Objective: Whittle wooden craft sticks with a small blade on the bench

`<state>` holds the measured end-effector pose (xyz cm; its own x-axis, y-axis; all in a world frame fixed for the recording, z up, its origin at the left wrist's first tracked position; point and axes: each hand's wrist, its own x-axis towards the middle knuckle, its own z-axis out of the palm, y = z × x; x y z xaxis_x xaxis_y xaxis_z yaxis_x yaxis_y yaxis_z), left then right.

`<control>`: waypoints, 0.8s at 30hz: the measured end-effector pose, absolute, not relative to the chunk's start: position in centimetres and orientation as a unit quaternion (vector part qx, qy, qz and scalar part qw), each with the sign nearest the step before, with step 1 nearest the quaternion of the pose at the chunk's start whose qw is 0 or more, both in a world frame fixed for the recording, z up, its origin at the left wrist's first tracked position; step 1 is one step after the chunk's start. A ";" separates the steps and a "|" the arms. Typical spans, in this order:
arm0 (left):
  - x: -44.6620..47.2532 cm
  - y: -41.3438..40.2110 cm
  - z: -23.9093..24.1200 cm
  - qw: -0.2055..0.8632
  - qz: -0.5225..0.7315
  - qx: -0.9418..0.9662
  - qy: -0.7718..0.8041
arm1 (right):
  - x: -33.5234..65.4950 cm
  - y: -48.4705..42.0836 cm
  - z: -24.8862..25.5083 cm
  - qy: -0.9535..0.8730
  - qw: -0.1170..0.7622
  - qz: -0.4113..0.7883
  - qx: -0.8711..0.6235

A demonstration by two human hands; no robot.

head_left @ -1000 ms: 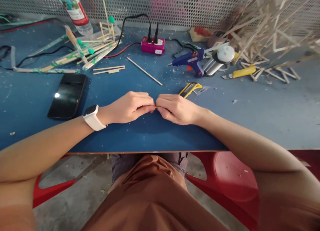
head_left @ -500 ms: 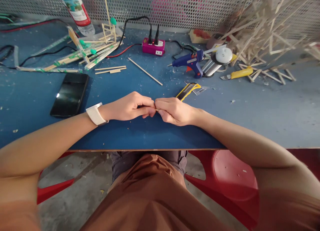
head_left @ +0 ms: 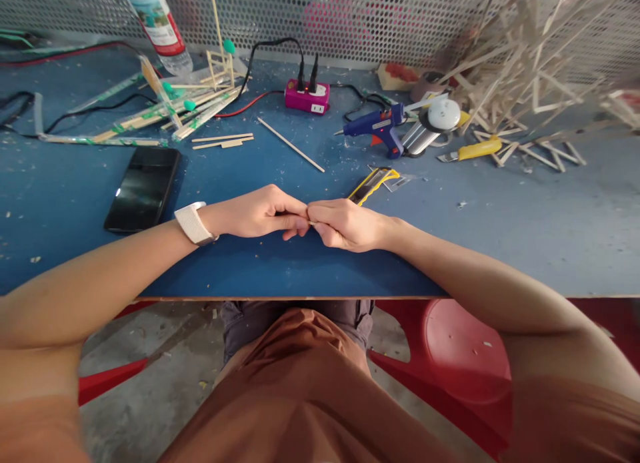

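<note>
My left hand [head_left: 270, 213] and my right hand [head_left: 345, 224] meet above the blue table [head_left: 280, 266], both closed in a pinch. Between their fingertips shows the tip of a small wooden stick [head_left: 312, 223]; the rest of it is hidden by the fingers. Just behind my right hand lies a yellow utility knife [head_left: 375, 183]. Farther back a single thin wooden stick [head_left: 291, 145] rests at a slant, with several short sticks [head_left: 223, 141] to its left.
A phone [head_left: 143, 189] lies at the left. Behind are a water bottle [head_left: 160, 29], a magenta power adapter [head_left: 307, 96], a blue glue gun [head_left: 375, 126], a yellow-handled cutter [head_left: 473, 149] and a tangled pile of sticks [head_left: 530, 69]. The metal mesh [head_left: 350, 23] borders the back.
The view has shifted slightly. Both hands keep their pinch, fingertips together, with hardly any movement.
</note>
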<state>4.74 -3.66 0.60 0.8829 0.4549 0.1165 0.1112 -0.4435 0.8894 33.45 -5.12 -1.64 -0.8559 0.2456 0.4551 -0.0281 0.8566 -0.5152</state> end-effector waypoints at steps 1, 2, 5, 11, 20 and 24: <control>4.7 -3.6 0.6 0.501 0.170 0.832 0.169 | 33.4 -5.1 -1.7 -0.927 0.261 0.262 -0.058; 4.7 -3.6 0.6 0.503 0.167 0.831 0.167 | 33.4 -5.2 -1.8 -0.927 0.260 0.263 -0.058; 4.7 -3.5 0.6 0.513 0.156 0.829 0.159 | 33.3 -5.2 -2.0 -0.928 0.258 0.265 -0.050; 4.8 -3.4 0.7 0.526 0.149 0.823 0.153 | 33.3 -5.2 -1.6 -0.926 0.267 0.263 -0.040; 4.7 -3.4 1.1 0.528 0.148 0.819 0.171 | 33.7 -5.6 -0.4 -0.927 0.256 0.261 -0.089; 4.8 -3.5 1.0 0.543 0.158 0.806 0.175 | 35.7 -6.4 4.4 -0.865 0.133 0.480 -0.060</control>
<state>4.78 -3.49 1.03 0.8885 0.4543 0.0648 0.1103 -0.3486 0.9307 35.74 -6.42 4.36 -0.9575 0.2314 0.1723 -0.0237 0.5319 -0.8465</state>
